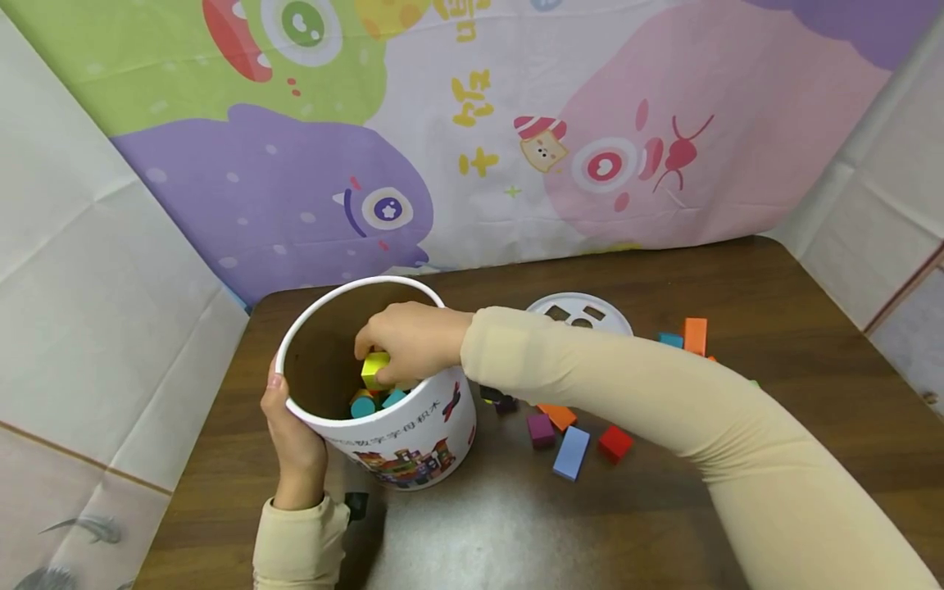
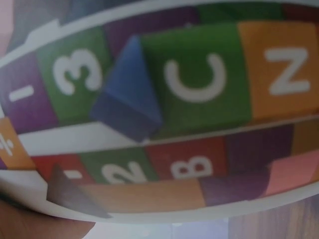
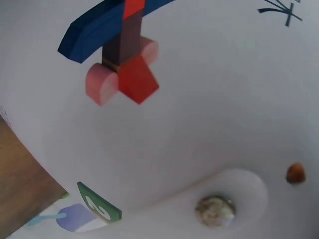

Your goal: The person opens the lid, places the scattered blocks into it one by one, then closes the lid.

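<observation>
Inside the mouth of the white bucket (image 1: 459, 418), the right hand (image 1: 413, 344) pinches a yellow block (image 1: 374, 370), its fingers bent about it. Against the bucket's outer left side lies the left hand (image 1: 298, 442), with a fingertip showing at the rim; how far its fingers bend cannot be told, since the bucket hides some of them.

Low in the bucket, beneath the right hand, are a teal cylinder (image 1: 362, 407), a teal block (image 1: 394, 398) and other pieces partly hidden, with hollow room above them up to the rim.

Just right of the bucket, an orange block (image 1: 558, 416), a purple block (image 1: 541, 430), a light blue block (image 1: 571, 453) and a red block (image 1: 615, 443) lie near one another. Beyond the right sleeve (image 1: 583, 360) sits a perforated white lid (image 1: 621, 319); farther right of the bucket is an upright orange piece (image 1: 695, 335).

A strip of brown counter (image 1: 221, 442) separates the bucket from the left edge; behind the bucket, a cartoon cloth (image 1: 487, 221) hangs along the far edge.
</observation>
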Demonstrator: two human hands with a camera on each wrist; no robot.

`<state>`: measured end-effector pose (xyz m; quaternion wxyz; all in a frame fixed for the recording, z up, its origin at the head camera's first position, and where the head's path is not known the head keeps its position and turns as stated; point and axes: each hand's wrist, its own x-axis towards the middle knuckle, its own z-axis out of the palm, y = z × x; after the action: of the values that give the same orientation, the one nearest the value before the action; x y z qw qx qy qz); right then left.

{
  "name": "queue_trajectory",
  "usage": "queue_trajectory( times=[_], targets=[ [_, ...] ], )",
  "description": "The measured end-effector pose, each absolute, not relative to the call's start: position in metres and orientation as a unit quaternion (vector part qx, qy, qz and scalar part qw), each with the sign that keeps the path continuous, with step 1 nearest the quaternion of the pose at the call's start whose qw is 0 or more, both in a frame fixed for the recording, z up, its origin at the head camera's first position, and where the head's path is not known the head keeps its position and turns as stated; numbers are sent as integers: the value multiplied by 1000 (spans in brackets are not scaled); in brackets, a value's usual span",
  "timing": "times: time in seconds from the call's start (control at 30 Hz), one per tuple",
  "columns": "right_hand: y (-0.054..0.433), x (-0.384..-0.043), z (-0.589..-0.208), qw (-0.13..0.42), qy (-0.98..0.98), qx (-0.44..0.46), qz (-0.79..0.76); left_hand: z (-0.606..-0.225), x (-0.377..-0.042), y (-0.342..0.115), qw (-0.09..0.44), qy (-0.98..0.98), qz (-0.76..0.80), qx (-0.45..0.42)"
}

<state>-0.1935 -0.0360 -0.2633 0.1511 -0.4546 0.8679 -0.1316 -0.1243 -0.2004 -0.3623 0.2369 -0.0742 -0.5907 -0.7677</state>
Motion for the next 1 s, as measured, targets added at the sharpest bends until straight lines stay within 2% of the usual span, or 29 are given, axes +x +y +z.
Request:
queue_trajectory(
  times=[0.4, 0.63, 0.83, 1.0],
  targets=[
    [-42, -192, -264, 166, 874, -447, -95, -363, -121, -202, 237, -590, -769, -66],
    [-33, -195, -260, 143, 852, -482, -147, -362, -121, -202, 239, -592, -767, -66],
    [2, -194, -250, 92, 815, -529, -217, -363, -124, -200, 236, -588, -770, -78],
    [46, -190, -253, -21, 798, -543, -261, -377, -132, -210, 238, -569, -782, -92]
  ],
)
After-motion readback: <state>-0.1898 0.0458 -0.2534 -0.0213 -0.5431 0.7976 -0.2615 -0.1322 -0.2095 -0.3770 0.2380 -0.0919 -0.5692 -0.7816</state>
